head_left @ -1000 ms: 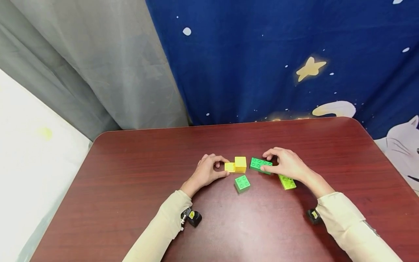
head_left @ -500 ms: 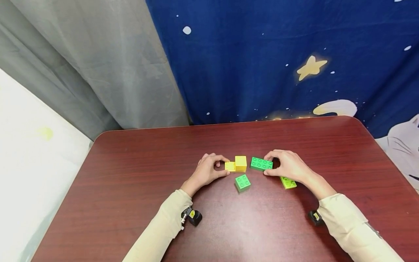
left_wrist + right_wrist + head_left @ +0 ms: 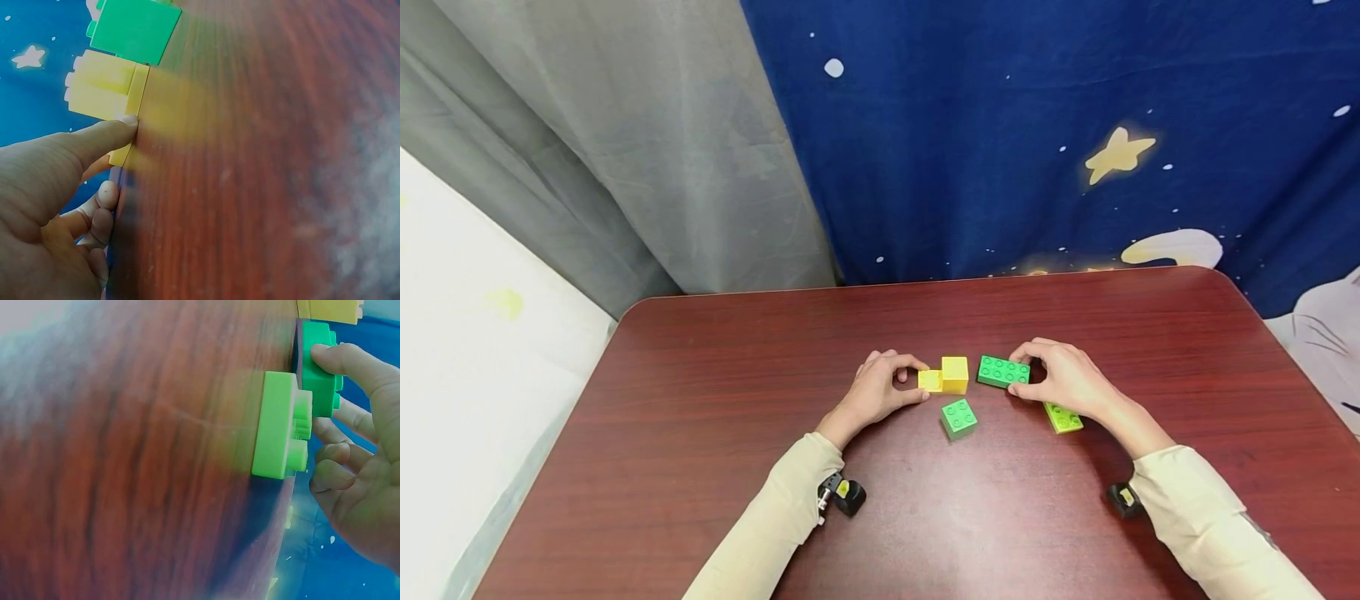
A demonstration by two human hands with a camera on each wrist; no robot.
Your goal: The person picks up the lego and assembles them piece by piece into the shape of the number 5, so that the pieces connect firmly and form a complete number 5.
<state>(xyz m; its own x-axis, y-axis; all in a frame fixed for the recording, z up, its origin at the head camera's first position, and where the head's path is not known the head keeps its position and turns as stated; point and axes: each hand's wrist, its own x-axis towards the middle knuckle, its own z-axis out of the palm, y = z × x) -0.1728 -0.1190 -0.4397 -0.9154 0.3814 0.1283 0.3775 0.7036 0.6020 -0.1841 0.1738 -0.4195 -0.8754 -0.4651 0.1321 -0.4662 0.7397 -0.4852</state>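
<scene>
Since a second ago the long dark-green studded plastic brick (image 3: 1003,372) has slid a little away from the lime brick and toward the yellow pair, drawn by the right hand (image 3: 1060,379); the left hand (image 3: 876,390) has hardly shifted.

Nearest the person, the small square green plastic brick (image 3: 958,417) lies alone on the dark red wooden table (image 3: 715,433), touched by neither hand. Just right of it, the flat lime-green plastic brick (image 3: 1063,417) lies half under the right wrist. Beyond, the right hand pinches the dark-green brick's end between thumb and curled fingers, and the left hand's thumb and forefinger clamp the low end of the stepped yellow plastic brick pair (image 3: 946,377).

As I judge it, the right wrist could drag the lime brick, and an end-only pinch could let the long brick swivel.

The left wrist view shows the thumb tip (image 3: 128,122) pressing the yellow brick's thin edge, which the head view hides. The right wrist view shows the lime brick (image 3: 281,425) clear of the fingers (image 3: 340,359).
</scene>
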